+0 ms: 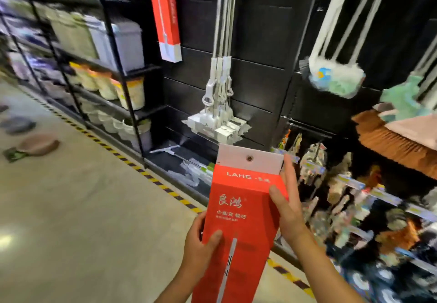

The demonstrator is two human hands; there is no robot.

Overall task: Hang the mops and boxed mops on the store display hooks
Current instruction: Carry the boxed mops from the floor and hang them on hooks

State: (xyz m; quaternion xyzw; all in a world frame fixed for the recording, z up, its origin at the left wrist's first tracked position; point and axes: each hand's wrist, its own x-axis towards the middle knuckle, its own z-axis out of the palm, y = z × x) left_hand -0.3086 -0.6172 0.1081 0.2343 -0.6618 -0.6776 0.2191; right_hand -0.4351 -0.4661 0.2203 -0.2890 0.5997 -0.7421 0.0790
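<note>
Gripping boxed mop point(241, 208) with left hand point(201, 243), right hand point(288, 208); levelling eyelet point(249, 158), aiming for hook above hands.

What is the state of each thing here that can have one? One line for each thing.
held boxed mop: not hung, upright, gripped by both hands.
left hand: grips the box's left edge.
right hand: grips the box's right edge, higher up.
wall boxed mop: hanging against the black wall.
white mops: hanging together, heads down.
fluffy mop: hanging, head down.
</note>
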